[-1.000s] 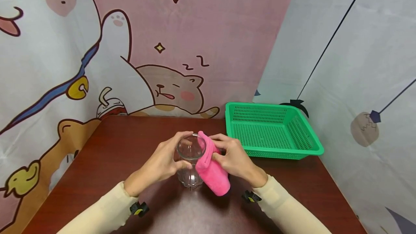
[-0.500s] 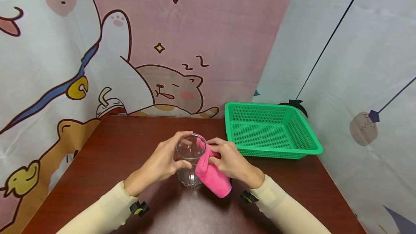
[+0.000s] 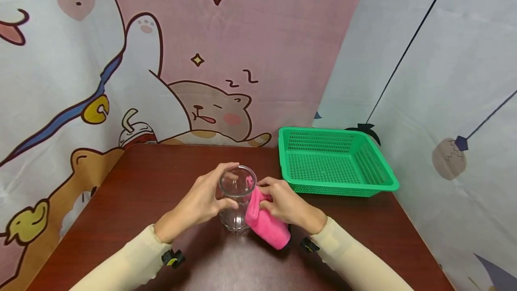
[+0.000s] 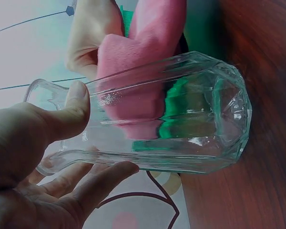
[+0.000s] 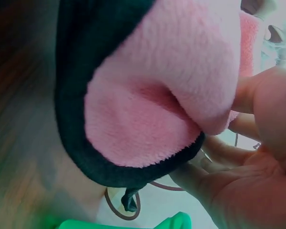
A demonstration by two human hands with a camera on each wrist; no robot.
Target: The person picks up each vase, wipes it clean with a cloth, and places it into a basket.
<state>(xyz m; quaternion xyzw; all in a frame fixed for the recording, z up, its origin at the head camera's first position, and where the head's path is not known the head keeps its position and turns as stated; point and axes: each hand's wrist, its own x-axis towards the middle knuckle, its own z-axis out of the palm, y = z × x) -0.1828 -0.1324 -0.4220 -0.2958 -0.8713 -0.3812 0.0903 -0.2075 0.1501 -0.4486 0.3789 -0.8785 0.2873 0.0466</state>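
Note:
A clear glass vase [image 3: 235, 217] with a flared rim and faceted base stands upright on the table. My left hand [image 3: 206, 196] grips it near the neck, thumb on the near side and fingers round the far side, as the left wrist view also shows. A pink plush cloth [image 3: 268, 228] with a dark edging hangs from my right hand [image 3: 286, 203], which pinches its upper part. The cloth lies against the vase's right side, just under the rim. In the right wrist view the cloth [image 5: 148, 119] covers much of the picture, folded over on itself.
Behind my right hand a green plastic basket [image 3: 339, 189] with slotted walls stands at the table's back right. The dark red wooden table [image 3: 161, 169] meets a printed cartoon curtain [image 3: 282, 57] at the back and sides.
My right hand has slid the cloth a little down and toward me along the vase's right side. My left hand and the vase have stayed in place.

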